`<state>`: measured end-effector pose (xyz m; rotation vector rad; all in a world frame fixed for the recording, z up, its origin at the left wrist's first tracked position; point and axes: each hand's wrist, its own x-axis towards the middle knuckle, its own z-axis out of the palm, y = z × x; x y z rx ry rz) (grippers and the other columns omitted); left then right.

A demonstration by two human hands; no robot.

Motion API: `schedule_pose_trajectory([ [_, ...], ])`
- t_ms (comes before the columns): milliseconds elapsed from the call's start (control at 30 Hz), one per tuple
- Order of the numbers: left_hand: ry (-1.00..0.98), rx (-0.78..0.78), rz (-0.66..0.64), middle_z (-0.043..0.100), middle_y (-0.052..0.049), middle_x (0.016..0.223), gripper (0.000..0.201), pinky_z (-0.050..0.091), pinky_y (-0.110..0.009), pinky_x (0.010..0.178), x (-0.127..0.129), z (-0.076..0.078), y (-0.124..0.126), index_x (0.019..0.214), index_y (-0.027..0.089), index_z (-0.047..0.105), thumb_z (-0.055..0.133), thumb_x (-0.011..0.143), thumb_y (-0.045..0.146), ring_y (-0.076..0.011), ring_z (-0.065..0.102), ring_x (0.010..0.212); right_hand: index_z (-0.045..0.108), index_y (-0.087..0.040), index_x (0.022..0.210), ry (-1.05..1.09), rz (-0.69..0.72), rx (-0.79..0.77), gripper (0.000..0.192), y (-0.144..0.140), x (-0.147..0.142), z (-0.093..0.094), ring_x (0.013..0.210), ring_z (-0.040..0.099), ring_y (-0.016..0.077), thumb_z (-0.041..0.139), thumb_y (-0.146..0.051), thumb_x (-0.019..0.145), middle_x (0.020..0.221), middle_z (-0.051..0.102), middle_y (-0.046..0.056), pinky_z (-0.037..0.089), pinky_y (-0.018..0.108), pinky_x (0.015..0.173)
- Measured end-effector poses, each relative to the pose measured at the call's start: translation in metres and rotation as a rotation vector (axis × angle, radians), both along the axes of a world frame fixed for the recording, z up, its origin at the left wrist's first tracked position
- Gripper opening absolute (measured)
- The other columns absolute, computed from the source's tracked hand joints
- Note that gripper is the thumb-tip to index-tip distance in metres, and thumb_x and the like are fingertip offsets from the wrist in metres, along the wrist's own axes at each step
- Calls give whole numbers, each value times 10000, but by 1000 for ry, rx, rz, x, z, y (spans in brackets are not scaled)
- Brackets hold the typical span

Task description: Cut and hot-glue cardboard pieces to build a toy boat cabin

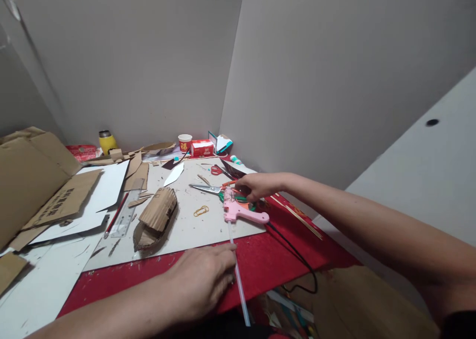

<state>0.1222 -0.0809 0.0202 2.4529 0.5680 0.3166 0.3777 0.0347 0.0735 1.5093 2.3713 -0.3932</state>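
My right hand is closed around the handles of scissors with silver blades and green and orange handles. Just below it lies a pink hot glue gun. A long clear glue stick sticks out of its back end, past the table edge. My left hand rests at the front edge, fingers loosely bent and apart, the index fingertip against the glue stick; its lower fingers are partly hidden. Left of the gun are a yellow paper clip and a boat-shaped cardboard piece with a corrugated cover.
A ruler and a red pencil lie at the left by cardboard sheets. Farther back stand a yellow bottle, a paper cup and a red box. Thin sticks and a black cord are at the right.
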Motion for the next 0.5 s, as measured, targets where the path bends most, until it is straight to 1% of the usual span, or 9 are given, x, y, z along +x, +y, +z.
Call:
schedule_pose_trajectory([
  [133,167,112,2,681,-82,922,119,476,-312,666,7,-3,3,919,227,536,419,926,246,-233,651,799,637,-162,830,-94,29,93,158,3,-2,5,672,536,180,614,-92,690,782,641,56,308,280,574],
  [233,205,125,27,672,-95,837,128,440,-313,579,10,-6,6,922,224,537,417,916,267,-243,638,706,650,-157,872,-141,32,188,187,5,0,7,699,567,202,602,-87,705,821,663,88,308,288,581],
  [333,196,106,37,671,-111,840,139,425,-316,566,11,-8,8,938,219,548,425,905,275,-246,629,688,656,-147,945,-150,2,320,217,8,9,10,818,602,241,596,-103,741,948,678,133,340,295,632],
  [400,174,79,43,670,-117,841,151,423,-319,575,10,-9,8,938,211,558,423,903,270,-247,623,690,657,-155,961,-136,-43,408,219,9,19,14,900,607,250,566,-98,771,1026,675,140,357,293,675],
  [433,156,59,45,670,-116,845,150,425,-318,584,9,-9,8,934,208,564,429,898,264,-246,620,698,658,-163,948,-123,-74,445,206,8,24,16,917,608,248,549,-101,785,1035,676,134,360,290,685],
  [500,107,8,48,674,-102,850,125,434,-311,615,8,-10,9,910,205,579,466,878,245,-236,616,722,656,-173,883,-89,-157,504,139,7,36,20,880,617,245,546,-146,802,962,686,119,359,287,665],
])
